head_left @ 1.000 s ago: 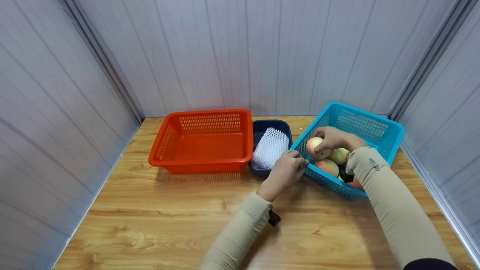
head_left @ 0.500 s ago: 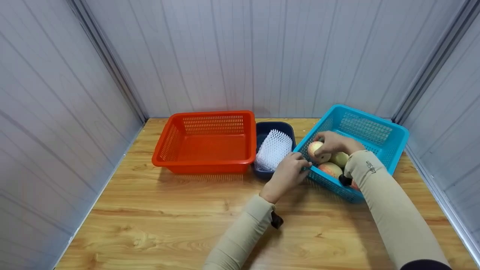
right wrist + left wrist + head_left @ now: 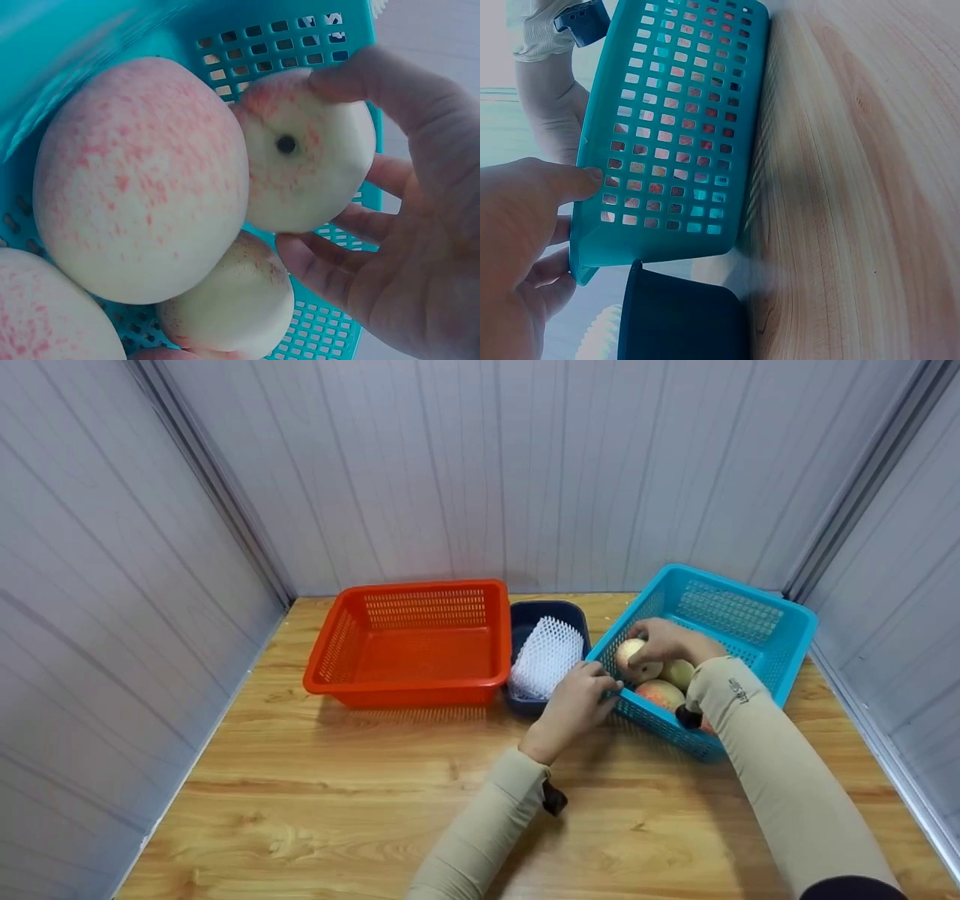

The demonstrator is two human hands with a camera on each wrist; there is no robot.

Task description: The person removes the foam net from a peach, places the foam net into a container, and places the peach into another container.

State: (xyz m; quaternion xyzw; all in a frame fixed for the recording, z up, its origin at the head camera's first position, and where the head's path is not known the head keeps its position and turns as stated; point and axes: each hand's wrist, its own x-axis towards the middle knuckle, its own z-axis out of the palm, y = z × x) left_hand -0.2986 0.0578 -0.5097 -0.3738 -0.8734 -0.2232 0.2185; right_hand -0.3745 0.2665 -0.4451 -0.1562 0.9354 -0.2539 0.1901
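At the right of the head view, a turquoise perforated basket [image 3: 796, 624] stands at an angle with several peaches inside. My left hand [image 3: 574, 705] grips its near left corner; in the left wrist view the thumb [image 3: 577, 181] lies against the perforated outer side, with the other fingers partly hidden beyond the rim. Inside the basket my right hand [image 3: 666, 640] holds a pale, red-speckled peach [image 3: 322, 165] between thumb and fingers. A dark round spot marks that peach. Beside it sit a larger-looking peach [image 3: 142, 180] and another peach [image 3: 232, 300].
A red-orange basket [image 3: 405, 688] stands at the left with nothing visible inside. Between the two baskets is a navy tub [image 3: 523, 619] bearing white foam fruit netting [image 3: 549, 656]. Pale panel walls [image 3: 465, 472] enclose the wooden table [image 3: 315, 795] at the back and sides.
The head view has shifted slightly. My right forearm has edged left over the basket, while the right hand keeps the peach and the left hand stays on the rim.
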